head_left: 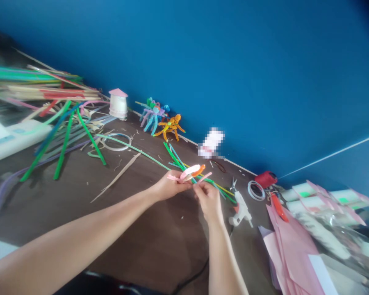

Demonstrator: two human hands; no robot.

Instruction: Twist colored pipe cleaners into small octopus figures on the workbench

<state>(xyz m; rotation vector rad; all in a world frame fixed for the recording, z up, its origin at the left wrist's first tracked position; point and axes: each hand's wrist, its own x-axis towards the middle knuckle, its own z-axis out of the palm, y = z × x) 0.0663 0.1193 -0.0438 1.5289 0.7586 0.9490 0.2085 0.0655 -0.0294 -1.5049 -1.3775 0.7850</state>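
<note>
Pixelated white item (213, 141) by blue wall (233, 73), any writing unreadable. Craft piece (193, 172): small, elongated, white top, orange tip, pink stem ends; held just above desk (147, 233), in front of green pipe cleaners (176, 159). Left hand (169, 186) closed, gripping its near side. Right hand (208, 198) nearly closed, fingertips pinching pink strand (205, 178). White glue gun (241, 209) lies to the right. Orange pipe-cleaner figure (171, 126) stands near wall.

Craft workspace; pipe cleaners (61, 153) and glue gun (241, 209) on table (153, 250).
</note>
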